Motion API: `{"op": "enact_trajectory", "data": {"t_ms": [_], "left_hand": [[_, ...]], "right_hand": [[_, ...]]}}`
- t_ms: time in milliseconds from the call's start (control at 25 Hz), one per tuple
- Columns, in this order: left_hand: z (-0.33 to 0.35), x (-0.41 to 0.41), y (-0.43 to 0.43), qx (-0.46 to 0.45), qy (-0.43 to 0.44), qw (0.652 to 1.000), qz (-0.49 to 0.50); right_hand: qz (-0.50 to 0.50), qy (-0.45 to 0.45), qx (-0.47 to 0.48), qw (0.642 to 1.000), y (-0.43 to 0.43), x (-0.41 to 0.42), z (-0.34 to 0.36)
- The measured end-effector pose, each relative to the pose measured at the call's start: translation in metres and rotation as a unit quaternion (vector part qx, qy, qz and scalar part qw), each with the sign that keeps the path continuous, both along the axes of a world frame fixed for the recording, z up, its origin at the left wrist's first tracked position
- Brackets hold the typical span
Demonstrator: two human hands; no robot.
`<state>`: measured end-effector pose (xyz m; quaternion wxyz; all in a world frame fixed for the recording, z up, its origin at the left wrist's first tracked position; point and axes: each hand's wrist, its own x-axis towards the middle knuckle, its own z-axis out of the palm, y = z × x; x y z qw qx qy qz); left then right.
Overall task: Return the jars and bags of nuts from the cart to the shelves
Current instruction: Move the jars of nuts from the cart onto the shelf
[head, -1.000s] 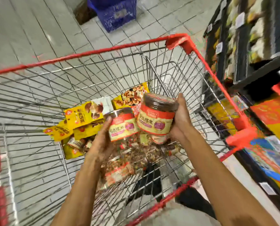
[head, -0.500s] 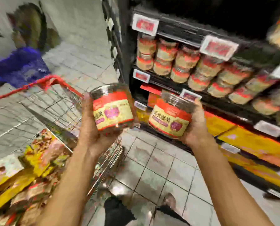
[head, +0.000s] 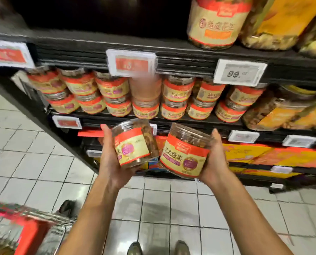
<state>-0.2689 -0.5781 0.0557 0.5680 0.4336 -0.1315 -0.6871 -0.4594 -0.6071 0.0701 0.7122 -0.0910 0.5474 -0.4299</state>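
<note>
My left hand (head: 110, 162) grips a clear jar of nuts with a red and cream label (head: 135, 143), tilted a little to the left. My right hand (head: 213, 159) grips a second jar of the same kind (head: 185, 153), tilted right. Both jars are held in front of the black shelves, just below the shelf (head: 199, 118) that carries two stacked rows of matching jars (head: 146, 100). A corner of the red wire cart (head: 30, 234) shows at the bottom left, blurred.
Larger nut jars (head: 215, 24) stand on the shelf above. White and red price tags (head: 131, 62) hang along the shelf edges. Orange and yellow boxes (head: 263, 155) fill the low shelves. The floor is white tile, and my shoes (head: 135, 248) show at the bottom.
I have turned from the cart to face the shelves. Both hands have lifted their jars out of the cart and brought them up before the shelf of matching jars.
</note>
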Motion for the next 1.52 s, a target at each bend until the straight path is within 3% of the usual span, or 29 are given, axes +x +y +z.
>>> {"op": "enact_trajectory", "data": {"t_ms": [160,280,440,800,1080,1200,1280,1400,1520], "left_hand": [[-0.024,0.001,-0.047,-0.111,-0.121,0.979,0.122],[-0.041,0.004,-0.073,-0.252,-0.298,0.901,0.189],[-0.065,0.001,-0.091,-0.336,-0.357,0.848,0.203],[-0.076,-0.014,-0.125,-0.367,-0.42,0.803,0.211],[-0.081,-0.012,-0.132,-0.274,-0.515,0.796,0.16],[-0.081,-0.008,-0.116,-0.292,-0.528,0.781,0.158],[-0.088,-0.009,-0.092,-0.316,-0.545,0.751,0.201],[-0.109,-0.017,-0.056,-0.334,-0.655,0.657,0.166],[-0.124,-0.021,-0.05,-0.342,-0.692,0.629,0.092]], "right_hand": [[-0.036,-0.025,-0.008,0.999,-0.019,0.006,-0.032],[-0.062,-0.041,-0.019,0.997,-0.018,0.011,-0.055],[-0.04,-0.057,-0.033,0.997,-0.007,0.021,-0.082],[-0.032,-0.056,0.02,0.998,0.0,0.019,-0.104],[-0.016,-0.052,0.016,0.998,-0.008,0.011,-0.103],[-0.02,-0.049,0.002,0.999,-0.012,0.011,-0.098],[-0.014,-0.044,-0.009,0.999,-0.015,0.012,-0.093],[-0.019,-0.028,-0.017,0.999,-0.025,0.014,-0.087],[-0.03,-0.022,-0.031,0.999,-0.034,0.017,-0.083]]}}
